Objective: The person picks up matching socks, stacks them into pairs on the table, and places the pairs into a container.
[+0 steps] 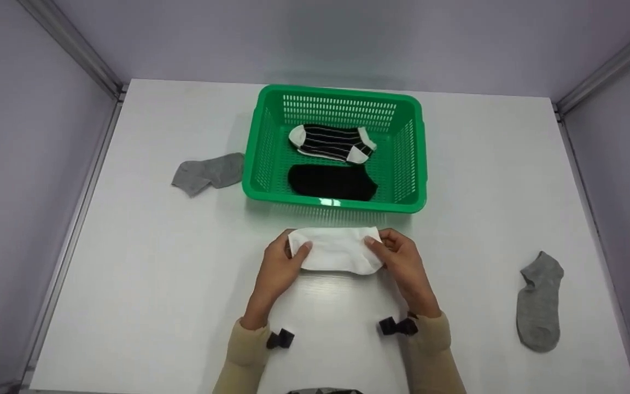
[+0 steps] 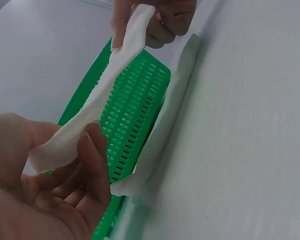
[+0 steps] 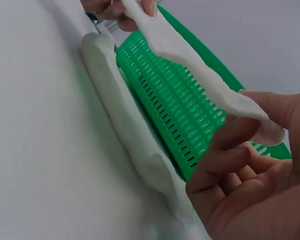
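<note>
A white sock (image 1: 337, 249) is stretched sideways between both hands, in front of the green basket (image 1: 334, 207). My left hand (image 1: 279, 266) pinches its left end between thumb and fingers. At the other end, my right hand (image 1: 407, 266) grips it the same way, thumb on top. Both wrist views show the held sock raised off the table. Below it, a second white sock (image 2: 165, 120) lies flat along the basket's near side; the held one covers it in the head view. Inside the basket are a black striped sock (image 1: 328, 143) with white toe and heel, and a plain black sock (image 1: 331, 182).
One grey sock (image 1: 211, 172) lies at the basket's left, its end against the basket wall. Another grey sock (image 1: 540, 303) rests near the right edge of the white table (image 1: 145, 306). Pale walls (image 1: 348, 38) enclose the table at the back and both sides.
</note>
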The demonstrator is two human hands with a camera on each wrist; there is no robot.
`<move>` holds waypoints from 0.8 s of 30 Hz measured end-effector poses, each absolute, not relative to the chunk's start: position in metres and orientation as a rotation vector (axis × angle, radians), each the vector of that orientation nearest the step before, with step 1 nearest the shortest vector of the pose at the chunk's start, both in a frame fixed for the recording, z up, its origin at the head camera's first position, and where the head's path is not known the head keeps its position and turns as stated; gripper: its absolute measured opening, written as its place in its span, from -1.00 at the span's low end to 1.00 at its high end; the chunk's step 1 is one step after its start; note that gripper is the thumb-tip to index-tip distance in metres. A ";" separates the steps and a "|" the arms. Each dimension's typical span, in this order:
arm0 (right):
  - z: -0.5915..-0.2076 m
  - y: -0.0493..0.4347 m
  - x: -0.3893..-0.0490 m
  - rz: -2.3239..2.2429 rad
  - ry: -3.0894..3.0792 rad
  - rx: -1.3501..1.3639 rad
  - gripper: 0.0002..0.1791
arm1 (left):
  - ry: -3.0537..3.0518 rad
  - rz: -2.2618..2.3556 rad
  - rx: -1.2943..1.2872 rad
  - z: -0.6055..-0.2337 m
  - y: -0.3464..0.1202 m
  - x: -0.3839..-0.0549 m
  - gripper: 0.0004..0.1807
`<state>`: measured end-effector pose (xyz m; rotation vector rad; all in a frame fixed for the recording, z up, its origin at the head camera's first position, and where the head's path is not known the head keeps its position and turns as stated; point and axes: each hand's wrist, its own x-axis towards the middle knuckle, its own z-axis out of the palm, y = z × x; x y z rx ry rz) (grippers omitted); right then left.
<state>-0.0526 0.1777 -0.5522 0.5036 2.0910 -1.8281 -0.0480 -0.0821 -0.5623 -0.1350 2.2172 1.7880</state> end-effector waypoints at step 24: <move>-0.556 0.196 -0.067 -1.583 2.370 0.505 -0.63 | 1.878 1.999 -0.331 -0.575 -0.085 -0.062 -0.68</move>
